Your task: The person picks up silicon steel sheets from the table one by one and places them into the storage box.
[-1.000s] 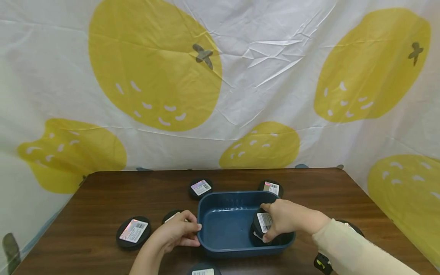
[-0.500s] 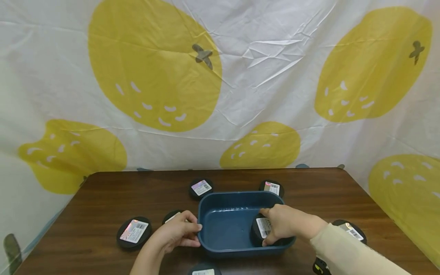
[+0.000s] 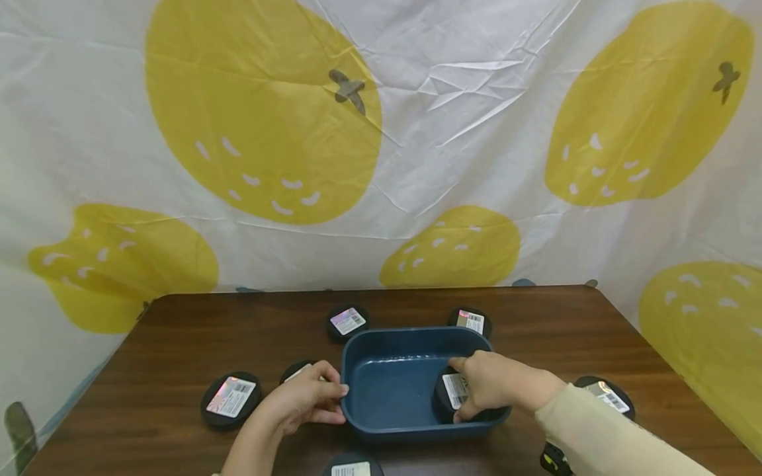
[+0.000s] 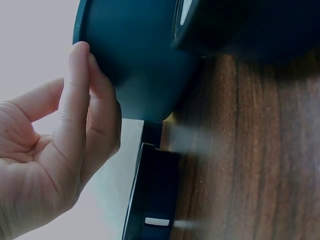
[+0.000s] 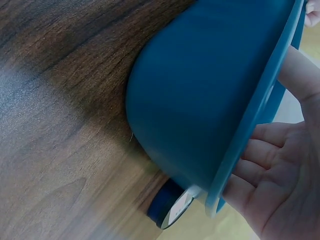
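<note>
A dark blue rectangular bin (image 3: 389,396) stands at the middle of the wooden table. At its left rim my left hand (image 3: 312,396) pinches the edge with thumb and fingertips; the left wrist view shows a fingertip right at the rim. My right hand (image 3: 494,380) reaches over the right side into the bin. Its thumb and fingers grip a flat round black container (image 3: 454,391) with a white barcode label, low in the bin's right part. From the right wrist view, the fingers (image 5: 255,155) curl inside the rim, and the bin's wall (image 5: 195,90) hides the container.
More labelled black round containers lie around the bin: far left (image 3: 231,400), behind the left hand (image 3: 296,371), at the back (image 3: 348,322), back right (image 3: 470,322), right by the sleeve (image 3: 604,396), and at the front (image 3: 354,466). A lemon-print cloth (image 3: 268,251) hangs behind the table (image 3: 178,344).
The right hand has lowered the black container a little inside the bin; the labelled edge seen beneath it earlier is now hidden. The left hand has stayed at the rim.
</note>
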{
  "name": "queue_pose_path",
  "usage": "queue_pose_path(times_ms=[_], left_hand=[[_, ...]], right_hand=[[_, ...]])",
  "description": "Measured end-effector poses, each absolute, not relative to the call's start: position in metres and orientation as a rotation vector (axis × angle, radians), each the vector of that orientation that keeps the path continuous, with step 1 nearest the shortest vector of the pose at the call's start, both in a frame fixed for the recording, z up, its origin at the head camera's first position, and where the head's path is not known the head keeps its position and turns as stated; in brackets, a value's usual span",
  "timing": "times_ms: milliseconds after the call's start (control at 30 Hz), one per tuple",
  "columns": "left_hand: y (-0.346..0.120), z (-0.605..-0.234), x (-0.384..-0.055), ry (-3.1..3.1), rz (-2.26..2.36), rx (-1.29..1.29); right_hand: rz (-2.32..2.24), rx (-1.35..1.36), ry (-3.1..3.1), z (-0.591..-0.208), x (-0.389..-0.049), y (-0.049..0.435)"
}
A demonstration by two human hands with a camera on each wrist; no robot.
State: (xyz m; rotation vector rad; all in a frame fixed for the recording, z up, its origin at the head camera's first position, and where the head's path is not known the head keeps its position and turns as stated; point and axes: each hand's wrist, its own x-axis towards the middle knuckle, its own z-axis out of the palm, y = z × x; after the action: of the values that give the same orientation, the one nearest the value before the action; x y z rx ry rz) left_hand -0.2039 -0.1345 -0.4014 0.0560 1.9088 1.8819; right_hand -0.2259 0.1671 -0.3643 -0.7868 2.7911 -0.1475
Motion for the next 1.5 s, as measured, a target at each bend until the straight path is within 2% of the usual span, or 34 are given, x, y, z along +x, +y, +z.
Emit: queue_pose_path(times_ms=[700, 1500], left_hand=[[-0.137, -0.398, -0.205, 1.914, 1.886, 0.066], [-0.134, -0.404, -0.205, 1.925, 1.879, 0.061]], right_hand=[[-0.172, -0.752, 2.826, -0.362, -0.219, 0.164], [-0.324, -0.843, 2.786, -0.366, -0.21, 0.187]])
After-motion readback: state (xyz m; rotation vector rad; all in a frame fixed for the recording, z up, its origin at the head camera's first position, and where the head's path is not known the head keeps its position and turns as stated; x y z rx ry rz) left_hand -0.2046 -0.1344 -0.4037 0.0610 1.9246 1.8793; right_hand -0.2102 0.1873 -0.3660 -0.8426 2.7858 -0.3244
